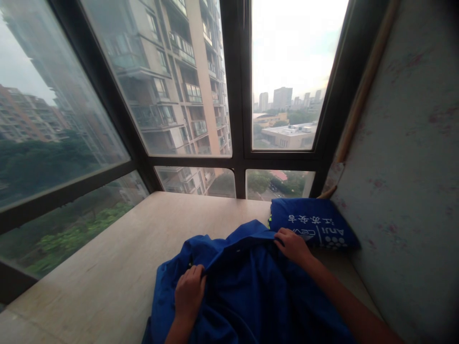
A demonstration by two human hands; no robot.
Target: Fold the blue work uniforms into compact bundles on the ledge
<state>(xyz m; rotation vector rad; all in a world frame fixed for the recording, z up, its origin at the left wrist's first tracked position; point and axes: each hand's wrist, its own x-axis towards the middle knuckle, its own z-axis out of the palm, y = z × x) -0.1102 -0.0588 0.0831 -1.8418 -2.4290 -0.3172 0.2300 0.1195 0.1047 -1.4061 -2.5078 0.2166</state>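
Here's the blue garment (254, 286), rumpled over the windowsill (143, 248); left hand (189, 289) and right hand (292, 245) each have fingers closed in a grip on its edge. Looks soft, floppy, fairly light: that edge, held wide apart, seems the best hold.

There is one left hand (189, 289), one right hand (293, 244), one loose blue cloth (247, 277), one folded blue cloth (304, 210) and one window ledge (132, 243).

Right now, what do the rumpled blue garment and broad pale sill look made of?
Rumpled blue garment: matte fabric, by its soft folds; fibre unclear. Broad pale sill: probably stone or stone-look slab, smooth, satiny, by its faint mottling.
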